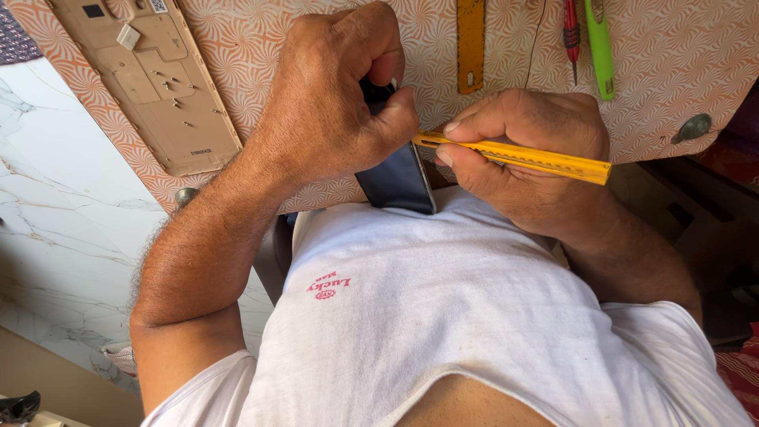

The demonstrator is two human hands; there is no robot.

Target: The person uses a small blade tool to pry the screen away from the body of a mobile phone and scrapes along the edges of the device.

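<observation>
My left hand (336,95) grips a dark smartphone (398,178), holding it on edge against my white shirt at the near edge of the patterned table (688,47). Most of the phone's upper part is hidden under my fingers. My right hand (526,150) holds a flat orange-yellow pry tool (522,156), its tip pressed to the phone's right edge beside my left thumb.
A beige phone back panel (158,79) lies at the table's far left. An orange ruler-like tool (470,43), a red screwdriver (571,32) and a green tool (601,47) lie beyond my hands. White marble floor (55,205) is on the left.
</observation>
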